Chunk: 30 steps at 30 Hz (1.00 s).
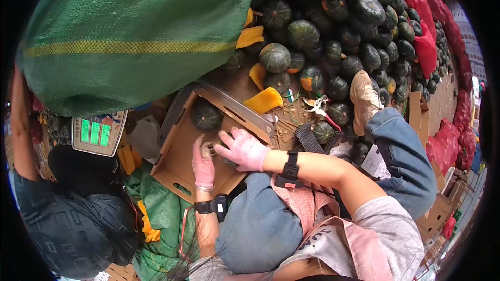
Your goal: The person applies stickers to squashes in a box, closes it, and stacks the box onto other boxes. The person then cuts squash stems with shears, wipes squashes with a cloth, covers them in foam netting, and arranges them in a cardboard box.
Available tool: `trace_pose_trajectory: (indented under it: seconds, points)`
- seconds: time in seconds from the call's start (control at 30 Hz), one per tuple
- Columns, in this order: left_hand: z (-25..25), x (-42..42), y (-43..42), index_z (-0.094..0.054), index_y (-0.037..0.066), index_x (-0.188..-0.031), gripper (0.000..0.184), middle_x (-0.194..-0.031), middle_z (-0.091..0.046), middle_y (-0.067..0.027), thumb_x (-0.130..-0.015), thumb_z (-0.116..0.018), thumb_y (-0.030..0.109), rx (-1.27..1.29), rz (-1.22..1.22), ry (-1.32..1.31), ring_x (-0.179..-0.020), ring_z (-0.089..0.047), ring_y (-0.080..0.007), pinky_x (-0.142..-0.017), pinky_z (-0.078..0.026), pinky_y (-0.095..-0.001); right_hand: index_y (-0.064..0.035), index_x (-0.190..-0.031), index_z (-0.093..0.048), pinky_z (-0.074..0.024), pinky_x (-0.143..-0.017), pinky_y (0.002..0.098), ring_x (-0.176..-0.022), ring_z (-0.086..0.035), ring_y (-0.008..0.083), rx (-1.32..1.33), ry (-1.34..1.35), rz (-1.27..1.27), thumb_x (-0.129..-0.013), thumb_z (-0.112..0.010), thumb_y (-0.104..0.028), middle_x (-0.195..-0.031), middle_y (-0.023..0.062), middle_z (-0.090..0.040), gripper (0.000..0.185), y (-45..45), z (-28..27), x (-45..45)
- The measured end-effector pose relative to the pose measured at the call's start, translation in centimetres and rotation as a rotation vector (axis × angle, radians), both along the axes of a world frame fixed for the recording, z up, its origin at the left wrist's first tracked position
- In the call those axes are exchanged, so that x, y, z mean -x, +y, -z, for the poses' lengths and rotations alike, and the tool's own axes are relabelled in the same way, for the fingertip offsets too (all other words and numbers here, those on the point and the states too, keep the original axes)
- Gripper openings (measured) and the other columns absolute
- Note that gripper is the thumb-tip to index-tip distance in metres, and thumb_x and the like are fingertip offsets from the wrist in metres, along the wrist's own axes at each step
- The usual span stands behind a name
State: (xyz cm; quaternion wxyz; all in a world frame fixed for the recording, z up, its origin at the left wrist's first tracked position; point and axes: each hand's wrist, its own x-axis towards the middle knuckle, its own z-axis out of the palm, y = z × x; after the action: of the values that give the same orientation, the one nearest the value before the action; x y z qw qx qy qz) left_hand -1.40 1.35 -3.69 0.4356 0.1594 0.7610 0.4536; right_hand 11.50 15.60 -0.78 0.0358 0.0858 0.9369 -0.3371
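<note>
A cardboard box (182, 151) stands open in front of me, tilted in the view, with one dark green squash (206, 114) in its upper corner. Over the lower part of the box is my left hand (203, 165), in a pink-coated glove, its fingers apart and pointing up. My right hand (244, 150), in a matching glove, reaches in from the right with its fingers spread near my left fingertips. Neither hand visibly holds anything. A digital scale (96, 148) with green readouts lies left of the box.
A large green sack (135, 26) covers the upper left. Many squashes (303, 35) are heaped at the top right. Red-handled pruners (319, 106) and yellow foam nets (264, 100) lie on the ground. A co-worker (78, 218) sits at the left.
</note>
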Motion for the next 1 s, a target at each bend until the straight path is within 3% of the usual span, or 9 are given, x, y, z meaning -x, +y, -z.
trace_pose_trajectory:
  seconds: [0.1, 0.2, 0.23, 0.3, 0.37, 0.53, 0.63, 0.8, 1.0]
  points:
    - [1.7, -0.2, -0.5, -0.043, 0.003, -0.131, 0.043, -0.113, -0.058, -0.0129, -0.099, -0.04, 0.032, -0.114, -0.047, 0.11, -0.1, -0.057, -0.0194, -0.088, -0.046, -0.0329, -0.0074, -0.112, -0.053, -0.0495, -0.076, 0.0441, -0.095, -0.056, 0.0359, 0.098, 0.043, 0.137, -0.065, -0.072, -0.022, -0.106, 0.0178, -0.055, 0.052, 0.5, 0.3, 0.4]
    - [-0.2, -0.4, -0.5, -0.045, 0.014, -0.131, 0.065, -0.124, -0.047, -0.0155, -0.079, -0.066, 0.045, 0.102, 0.342, 0.526, -0.114, -0.046, -0.0315, -0.095, -0.041, -0.0421, -0.0051, -0.1, -0.057, -0.048, -0.073, 0.0418, -0.081, -0.058, 0.0318, 0.048, -0.086, 0.401, -0.073, -0.066, -0.022, -0.083, 0.0117, -0.061, 0.033, 7.3, -3.3, 0.4]
    - [-1.9, -1.2, 0.3, -0.046, 0.016, -0.131, 0.068, -0.126, -0.046, -0.0168, -0.074, -0.071, 0.044, 0.234, 0.504, 0.717, -0.116, -0.044, -0.0354, -0.097, -0.04, -0.0449, -0.004, -0.101, -0.057, -0.0479, -0.074, 0.0419, -0.084, -0.057, 0.0324, -0.133, 0.228, 0.632, -0.074, -0.065, -0.024, -0.086, 0.0126, -0.06, 0.034, 9.9, -1.7, -0.9]
    - [-2.2, -2.3, 0.8, -0.053, 0.025, -0.121, 0.068, -0.131, -0.039, -0.0149, -0.06, -0.078, 0.042, 0.285, 0.569, 0.749, -0.115, -0.039, -0.0396, -0.096, -0.038, -0.0498, -0.0117, -0.122, -0.049, -0.0476, -0.08, 0.0444, -0.102, -0.051, 0.0364, -0.293, -0.196, 0.913, -0.067, -0.072, -0.031, -0.116, 0.0175, -0.05, 0.063, 15.5, -0.4, -1.5]
    - [-1.1, -3.1, 0.9, -0.056, 0.026, -0.115, 0.061, -0.131, -0.039, -0.0131, -0.061, -0.077, 0.042, 0.247, 0.678, 0.868, -0.113, -0.041, -0.0383, -0.094, -0.038, -0.0505, -0.0234, -0.132, -0.042, -0.0464, -0.085, 0.0464, -0.113, -0.045, 0.0342, -0.169, -0.565, 0.902, -0.061, -0.077, -0.038, -0.123, 0.0147, -0.044, 0.081, 19.1, 1.4, -0.8]
    - [0.2, -3.6, 2.4, -0.062, 0.024, -0.089, 0.023, -0.118, -0.05, -0.0057, -0.071, -0.067, 0.037, 0.081, 0.753, 1.081, -0.106, -0.046, -0.0336, -0.082, -0.04, -0.0479, -0.0208, -0.128, -0.05, -0.0474, -0.088, 0.0432, -0.112, -0.048, 0.034, -0.182, -0.567, 0.764, -0.056, -0.076, -0.039, -0.118, 0.0156, -0.047, 0.078, 19.9, 4.8, 0.3]
    - [0.4, -3.3, 2.4, -0.063, 0.023, -0.087, 0.016, -0.112, -0.054, -0.0062, -0.075, -0.065, 0.033, 0.092, 0.76, 1.104, -0.1, -0.049, -0.0331, -0.081, -0.041, -0.0475, -0.0174, -0.128, -0.05, -0.0473, -0.088, 0.0426, -0.111, -0.051, 0.0314, 0.229, -0.265, 0.896, -0.061, -0.074, -0.039, -0.116, 0.0161, -0.052, 0.075, 20.3, 4.7, -2.9]
    - [1.0, -1.2, 1.4, -0.064, 0.014, -0.09, 0.017, -0.103, -0.057, -0.0113, -0.081, -0.059, 0.029, 0.09, 0.647, 1.021, -0.093, -0.05, -0.0349, -0.081, -0.042, -0.046, -0.0104, -0.127, -0.051, -0.0332, -0.099, 0.0597, -0.116, -0.05, 0.0351, 2.305, 0.494, 0.747, -0.082, -0.051, -0.051, -0.129, 0.0147, -0.051, 0.061, 16.3, 3.7, -8.7]
    - [1.1, 0.0, 0.2, -0.065, 0.012, -0.089, 0.016, -0.099, -0.058, -0.0104, -0.083, -0.057, 0.025, 0.215, 0.655, 1.099, -0.091, -0.052, -0.0329, -0.081, -0.043, -0.0449, -0.0144, -0.132, -0.046, -0.0457, -0.084, 0.055, -0.112, -0.051, 0.0414, 2.373, 0.482, 0.597, -0.079, -0.041, -0.071, -0.132, 0.0238, -0.046, 0.078, 12.6, 0.4, -8.8]
